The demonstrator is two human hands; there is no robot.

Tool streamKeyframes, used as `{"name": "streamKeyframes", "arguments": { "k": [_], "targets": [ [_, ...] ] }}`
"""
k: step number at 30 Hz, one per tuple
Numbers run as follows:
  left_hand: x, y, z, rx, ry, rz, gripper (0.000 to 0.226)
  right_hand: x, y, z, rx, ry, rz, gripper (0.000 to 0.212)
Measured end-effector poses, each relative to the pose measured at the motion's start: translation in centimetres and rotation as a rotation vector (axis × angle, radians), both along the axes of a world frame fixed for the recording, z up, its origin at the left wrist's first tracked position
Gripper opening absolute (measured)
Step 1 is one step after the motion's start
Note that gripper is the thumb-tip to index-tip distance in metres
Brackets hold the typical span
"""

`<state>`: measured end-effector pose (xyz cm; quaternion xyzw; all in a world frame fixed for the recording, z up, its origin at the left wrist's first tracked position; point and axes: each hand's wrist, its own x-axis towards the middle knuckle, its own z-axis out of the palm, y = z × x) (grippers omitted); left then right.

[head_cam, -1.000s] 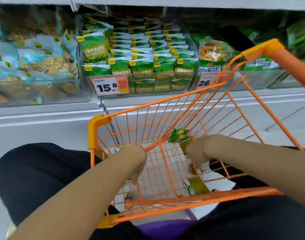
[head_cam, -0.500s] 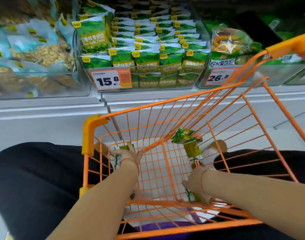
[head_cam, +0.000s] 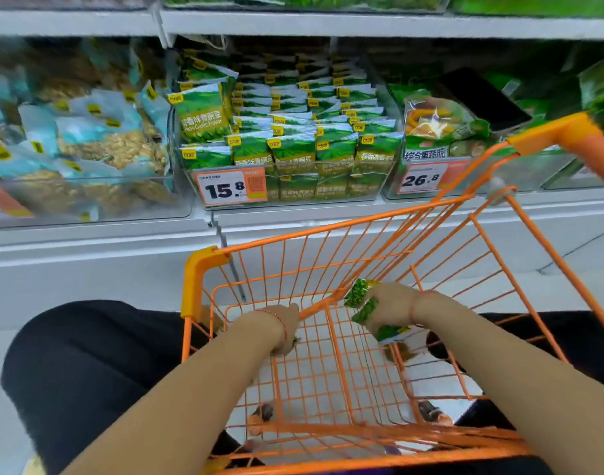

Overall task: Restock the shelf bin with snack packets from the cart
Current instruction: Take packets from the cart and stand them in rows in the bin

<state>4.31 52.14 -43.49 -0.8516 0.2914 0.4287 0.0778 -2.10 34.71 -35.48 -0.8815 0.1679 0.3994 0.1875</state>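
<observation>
Inside the orange wire cart (head_cam: pixel 204 269), my right hand (head_cam: pixel 393 308) grips a bunch of small green snack packets (head_cam: pixel 357 296), held above the cart floor. My left hand (head_cam: pixel 281 329) hangs beside it in the cart with its fingers curled down; only a sliver of a green packet shows under them. On the shelf straight ahead stands the clear shelf bin (head_cam: pixel 384 181), packed with upright rows of the same green pea packets (head_cam: pixel 293 150). It carries a 15.8 price tag (head_cam: pixel 230 190).
A clear bin of blue-and-white nut packets (head_cam: pixel 88 149) stands to the left. On the right is a bin of mixed vegetable chips (head_cam: pixel 437 128) tagged 26.8, with a dark flat phone-like object (head_cam: pixel 482 101) behind. The upper shelf edge (head_cam: pixel 328 25) overhangs. My black-clad knees flank the cart.
My right hand went down to the cart floor, took one more packet and has risen with the bunch. My left hand closed on a packet at the cart's left and moved toward the middle.
</observation>
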Motion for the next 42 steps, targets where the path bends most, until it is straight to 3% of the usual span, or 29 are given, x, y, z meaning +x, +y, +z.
{"name": "streamKeyframes", "arguments": {
  "k": [2,5,9,13,17,23,28,34,42],
  "targets": [
    [0.5,0.2,1.3,-0.033,0.048,0.026,0.040,0.3,-0.7,0.9,0.141,-0.169,-0.229,0.047],
    [1.8,0.2,2.4,-0.240,0.137,0.227,0.031,0.2,-1.2,2.2,0.273,-0.292,-0.392,0.032],
    [1.8,-0.7,6.5,-0.716,0.625,0.675,0.034,-0.3,-2.0,2.8,0.378,-0.480,-0.519,0.042],
    [2.1,0.0,8.5,-0.964,0.895,0.833,0.032,-1.0,-3.2,3.2,0.545,-0.650,-0.788,0.058],
    [1.7,0.3,8.6,-1.116,0.897,1.035,0.026,-1.1,-3.4,3.0,0.535,-0.718,-0.863,0.071],
    [1.0,-0.2,9.7,-1.171,0.865,1.027,0.028,-1.0,-1.8,3.3,0.752,-0.687,-0.990,0.041],
    [0.4,-0.1,10.2,-1.237,0.875,0.972,0.047,-1.1,-1.7,3.6,0.928,-0.630,-0.989,0.034],
    [0.4,0.4,10.0,-1.430,0.937,1.036,0.038,-1.3,-1.8,4.3,1.044,-0.687,-1.088,0.014],
    [-0.1,0.0,10.5,-1.540,0.934,1.063,0.037,-1.6,-0.9,4.6,1.211,-0.768,-1.056,0.040]
  ]
}}
